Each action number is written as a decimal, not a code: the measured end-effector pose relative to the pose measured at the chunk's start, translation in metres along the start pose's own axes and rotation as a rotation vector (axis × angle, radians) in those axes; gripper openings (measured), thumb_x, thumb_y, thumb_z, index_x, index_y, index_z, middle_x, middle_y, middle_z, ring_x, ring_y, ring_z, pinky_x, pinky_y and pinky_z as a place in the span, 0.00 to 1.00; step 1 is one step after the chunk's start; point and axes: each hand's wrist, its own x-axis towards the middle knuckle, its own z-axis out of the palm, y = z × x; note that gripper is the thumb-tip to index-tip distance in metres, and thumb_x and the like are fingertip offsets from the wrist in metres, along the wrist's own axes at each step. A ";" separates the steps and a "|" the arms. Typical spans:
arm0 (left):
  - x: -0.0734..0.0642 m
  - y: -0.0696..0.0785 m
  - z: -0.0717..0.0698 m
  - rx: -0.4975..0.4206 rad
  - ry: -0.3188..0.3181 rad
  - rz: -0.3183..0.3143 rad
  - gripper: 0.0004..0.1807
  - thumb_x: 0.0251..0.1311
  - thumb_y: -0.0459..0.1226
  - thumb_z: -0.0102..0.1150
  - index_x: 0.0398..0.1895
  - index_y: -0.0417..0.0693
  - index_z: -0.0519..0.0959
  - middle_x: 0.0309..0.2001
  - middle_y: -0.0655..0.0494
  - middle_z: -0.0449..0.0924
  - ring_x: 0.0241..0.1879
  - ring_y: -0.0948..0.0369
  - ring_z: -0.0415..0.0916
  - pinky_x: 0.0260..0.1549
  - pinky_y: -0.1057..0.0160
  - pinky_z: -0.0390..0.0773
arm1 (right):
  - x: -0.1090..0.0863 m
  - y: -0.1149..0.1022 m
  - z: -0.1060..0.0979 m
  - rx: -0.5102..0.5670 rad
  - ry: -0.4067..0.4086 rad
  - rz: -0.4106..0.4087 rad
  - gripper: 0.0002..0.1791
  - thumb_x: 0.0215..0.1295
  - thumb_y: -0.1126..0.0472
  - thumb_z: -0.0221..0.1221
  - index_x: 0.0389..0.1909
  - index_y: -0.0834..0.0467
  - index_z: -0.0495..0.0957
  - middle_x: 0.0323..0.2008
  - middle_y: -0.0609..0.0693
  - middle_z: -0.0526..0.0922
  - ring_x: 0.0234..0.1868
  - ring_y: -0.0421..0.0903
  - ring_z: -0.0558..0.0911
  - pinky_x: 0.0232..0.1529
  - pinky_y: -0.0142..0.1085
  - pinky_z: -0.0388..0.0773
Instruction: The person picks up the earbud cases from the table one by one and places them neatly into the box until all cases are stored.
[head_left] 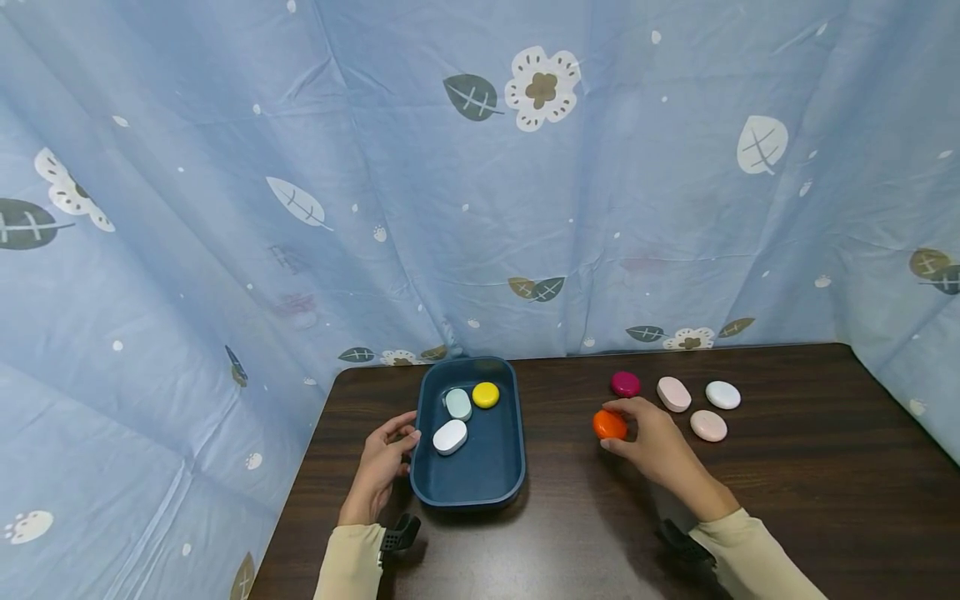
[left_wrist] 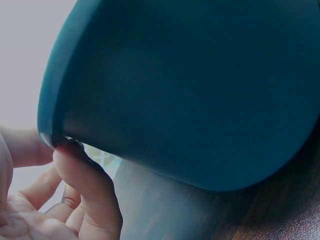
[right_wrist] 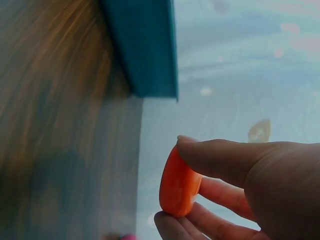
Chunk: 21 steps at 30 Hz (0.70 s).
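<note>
My right hand (head_left: 660,446) pinches a glossy orange soap bar (head_left: 610,425) between thumb and fingertips, above the table. Seen edge-on in the right wrist view, this orange soap (right_wrist: 179,185) is a thick rounded disc. At the left, my left hand (head_left: 384,462) grips the rim of a dark blue plastic tub (head_left: 471,505), its thumb and a finger on either side of the lip. Inside the tub lie a pale green soap (head_left: 458,404), a yellow soap (head_left: 486,395) and a white soap (head_left: 450,437).
Right of the orange soap, a magenta soap (head_left: 626,384), a pink oblong soap (head_left: 673,394), a pale pink round soap (head_left: 708,426) and a white soap (head_left: 723,395) lie on the dark wooden table (head_left: 562,500). A blue patterned curtain (head_left: 480,208) hangs behind the table.
</note>
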 end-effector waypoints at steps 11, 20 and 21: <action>0.002 0.001 0.001 -0.007 0.006 -0.007 0.21 0.75 0.29 0.56 0.69 0.39 0.77 0.43 0.51 0.74 0.36 0.58 0.71 0.24 0.66 0.76 | 0.025 -0.040 0.014 0.102 -0.039 -0.082 0.25 0.55 0.70 0.78 0.54 0.69 0.83 0.48 0.61 0.84 0.46 0.56 0.86 0.51 0.53 0.85; 0.002 0.002 0.001 -0.009 0.005 -0.020 0.21 0.75 0.29 0.57 0.69 0.39 0.77 0.43 0.51 0.74 0.35 0.58 0.70 0.24 0.66 0.75 | 0.041 -0.064 0.030 0.119 -0.087 -0.108 0.24 0.57 0.69 0.77 0.55 0.67 0.83 0.49 0.58 0.83 0.46 0.53 0.84 0.52 0.52 0.84; 0.001 0.002 0.001 -0.010 0.006 -0.022 0.21 0.74 0.29 0.57 0.69 0.39 0.77 0.43 0.51 0.74 0.35 0.58 0.70 0.24 0.66 0.75 | 0.043 -0.067 0.032 0.122 -0.094 -0.103 0.24 0.57 0.69 0.77 0.55 0.67 0.83 0.49 0.58 0.83 0.46 0.53 0.84 0.52 0.52 0.84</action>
